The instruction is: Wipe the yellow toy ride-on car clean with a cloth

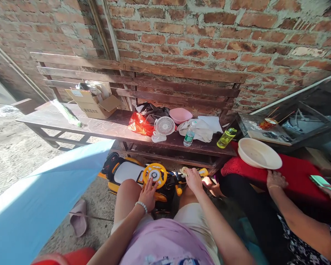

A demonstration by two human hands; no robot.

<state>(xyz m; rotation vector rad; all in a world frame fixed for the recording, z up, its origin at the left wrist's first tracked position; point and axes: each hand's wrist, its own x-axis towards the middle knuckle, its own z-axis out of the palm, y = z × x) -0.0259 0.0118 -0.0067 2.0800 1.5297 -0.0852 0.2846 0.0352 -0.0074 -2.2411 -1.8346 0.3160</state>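
Head view: steering wheel (155, 166) bears emblem (154, 175); carton lettering (91, 110) illegible.

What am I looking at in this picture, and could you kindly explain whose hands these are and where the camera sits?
There is no machine here: a seated person uses two bare hands, and the single picture comes from a camera on that person's head, looking forward and down. The left hand touches a round yellow steering wheel on a black-and-yellow toy vehicle. The right hand holds a small pale item I cannot identify. Beyond, a long dark-brown wooden bench carries, from left to right, a brown cardboard box, a shiny red plastic bag, a round white fan, a shallow pink bowl and a clear bottle with a green label. At the right, another person's hand lies near a round cream basin.
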